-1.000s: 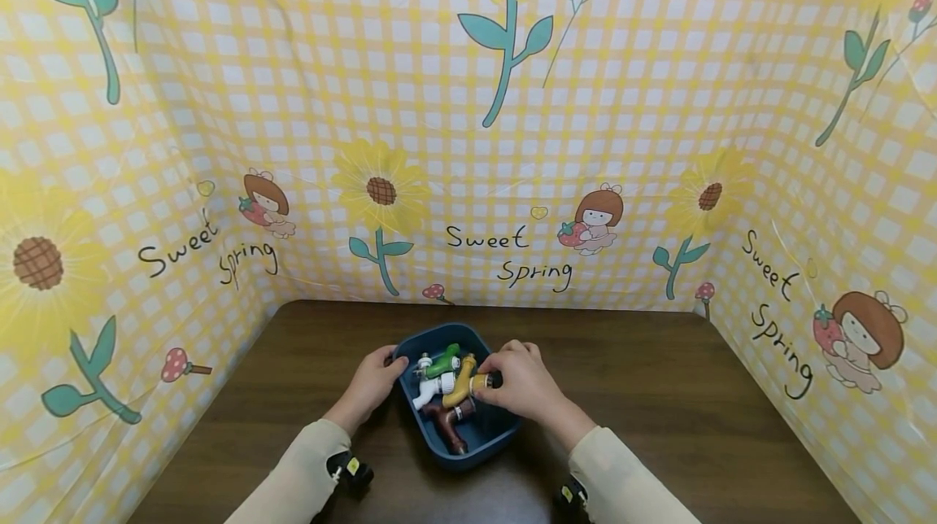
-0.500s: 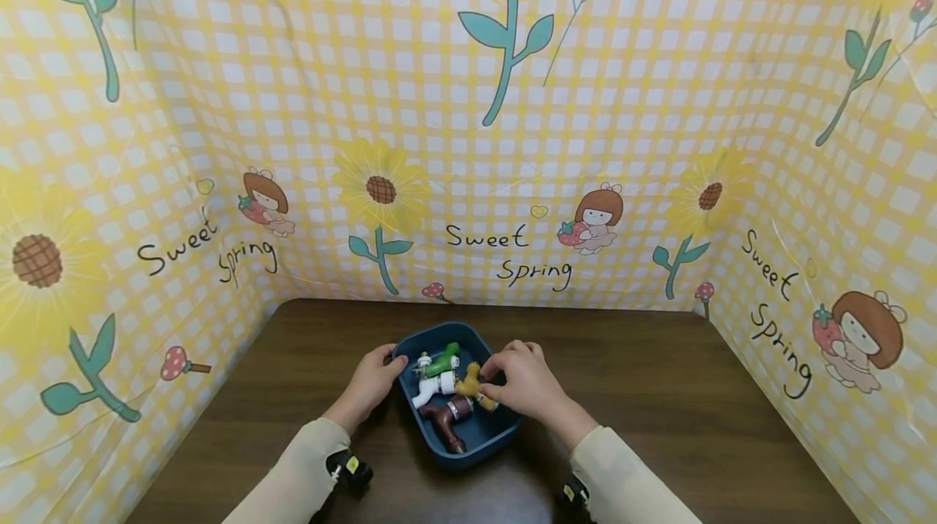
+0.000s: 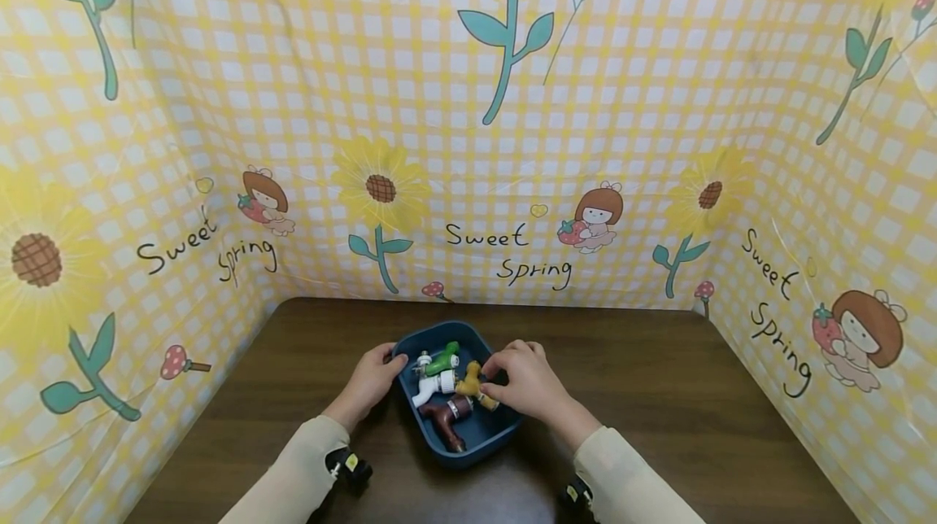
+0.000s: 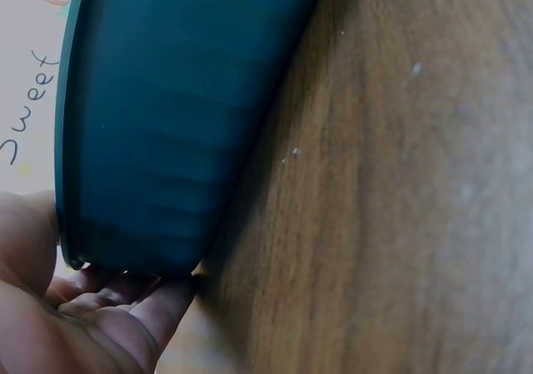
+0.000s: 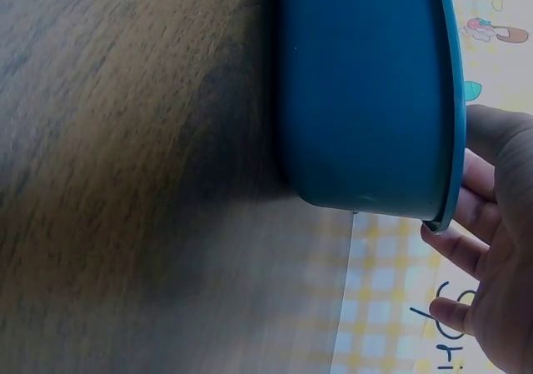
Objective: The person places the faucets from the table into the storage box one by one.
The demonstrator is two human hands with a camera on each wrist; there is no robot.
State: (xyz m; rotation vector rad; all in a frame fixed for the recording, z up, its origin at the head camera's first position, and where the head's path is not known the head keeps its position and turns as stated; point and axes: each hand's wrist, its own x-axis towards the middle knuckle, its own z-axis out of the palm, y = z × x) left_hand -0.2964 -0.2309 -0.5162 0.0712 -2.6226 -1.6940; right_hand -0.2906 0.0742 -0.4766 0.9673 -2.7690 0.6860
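Observation:
A dark blue plastic bin (image 3: pixel 479 451) sits tilted to the table edges, with several small taps inside. My left hand (image 3: pixel 369 382) grips its left rim, thumb over the rim and fingers along the outside wall. The green tap (image 3: pixel 442 361) lies at the back, the white tap (image 3: pixel 432 387) below it, and the brown tap (image 3: pixel 444 420) toward the front. The yellow tap (image 3: pixel 470 380) lies at the right, partly hidden by my right hand (image 3: pixel 529 382). That hand reaches over the right rim, thumb and index fingertips right at the yellow tap; I cannot tell if they pinch it.
The brown wooden table (image 3: pixel 637 394) extends around the bin. A yellow checked cloth (image 3: pixel 468 182) with printed flowers and figures hangs behind it and along both sides. A small black camera (image 3: pixel 351 469) is worn on the left wrist.
A second ago my right hand pinched the yellow tap higher, across the white one; the tap has since come down at the bin's right side. My left hand stays on the rim.

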